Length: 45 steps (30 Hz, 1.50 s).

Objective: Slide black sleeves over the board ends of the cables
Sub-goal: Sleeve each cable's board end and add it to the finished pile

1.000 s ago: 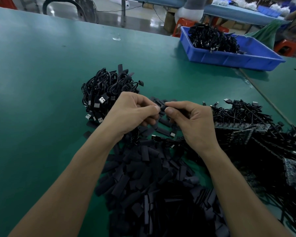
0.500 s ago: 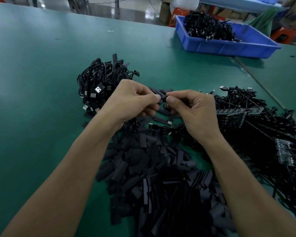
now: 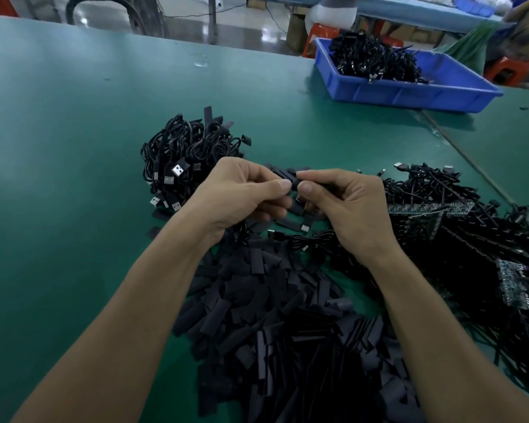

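My left hand and my right hand meet thumb to thumb above the green table, both pinching one small black sleeve between them. What is inside the sleeve is hidden by the fingers. A cable trails on the table under my right hand. Below my hands lies a big heap of flat black sleeves. On the right is a pile of cables with bare circuit boards. Behind my left hand sits a bundle of black USB cables.
A blue plastic bin holding more black cables stands at the back right of the green table. Orange stools and another bench lie beyond the table's far edge. A seam runs diagonally across the table on the right.
My hands stay together on the sleeve with only small finger shifts. The camera tilted a little, so the scene shifted in the frame.
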Tool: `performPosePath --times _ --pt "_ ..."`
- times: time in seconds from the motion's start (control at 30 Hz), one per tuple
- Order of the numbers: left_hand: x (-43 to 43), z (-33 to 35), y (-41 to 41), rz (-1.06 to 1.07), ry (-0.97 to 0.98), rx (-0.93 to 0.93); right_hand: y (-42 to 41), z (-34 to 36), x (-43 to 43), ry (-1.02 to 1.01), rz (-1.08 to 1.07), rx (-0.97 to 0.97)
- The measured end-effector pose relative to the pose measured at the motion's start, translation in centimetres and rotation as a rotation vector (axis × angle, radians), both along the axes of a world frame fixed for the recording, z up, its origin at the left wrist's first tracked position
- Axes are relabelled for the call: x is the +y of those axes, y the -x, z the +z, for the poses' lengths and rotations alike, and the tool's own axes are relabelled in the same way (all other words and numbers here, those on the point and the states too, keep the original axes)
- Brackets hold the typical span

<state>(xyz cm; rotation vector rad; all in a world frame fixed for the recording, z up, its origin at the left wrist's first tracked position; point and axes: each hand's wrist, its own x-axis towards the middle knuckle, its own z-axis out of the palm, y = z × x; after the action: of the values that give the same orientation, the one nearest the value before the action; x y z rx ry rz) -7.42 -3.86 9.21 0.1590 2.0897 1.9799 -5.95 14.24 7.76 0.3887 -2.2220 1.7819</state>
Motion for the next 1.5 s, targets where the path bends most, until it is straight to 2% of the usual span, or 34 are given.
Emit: performPosePath --times 0.1,0.3,0.43,1.03,1.2,1.4,1.5 --pt "0.1 -0.1 -0.1 0.025 -0.019 0.019 0.1 0.1 -0.2 0.033 -0.03 -0.014" --pt "1.0 -0.7 -0.2 0.082 -0.032 0.072 0.4 -0.8 -1.1 0.232 -0.296 -0.031" --pt "1.4 -1.2 -0.2 0.119 -0.102 0.081 0.6 -1.0 -2.0 0.276 -0.352 0.006" --pt "1.8 -2.0 0.0 0.183 -0.202 0.134 0.4 -0.9 -3.7 0.27 -0.252 -0.022" --pt "1.7 -1.9 0.1 0.181 -0.152 0.161 0.5 -0.8 -3.6 0.243 -0.262 -0.016" --pt "1.8 -1.7 -0.1 0.214 -0.144 0.233 0.7 -0.1 -3.7 0.309 -0.241 -0.052" --pt "1.1 -1.4 0.3 0.227 0.012 0.358 1.0 1.2 -3.4 0.45 -0.21 -0.076"
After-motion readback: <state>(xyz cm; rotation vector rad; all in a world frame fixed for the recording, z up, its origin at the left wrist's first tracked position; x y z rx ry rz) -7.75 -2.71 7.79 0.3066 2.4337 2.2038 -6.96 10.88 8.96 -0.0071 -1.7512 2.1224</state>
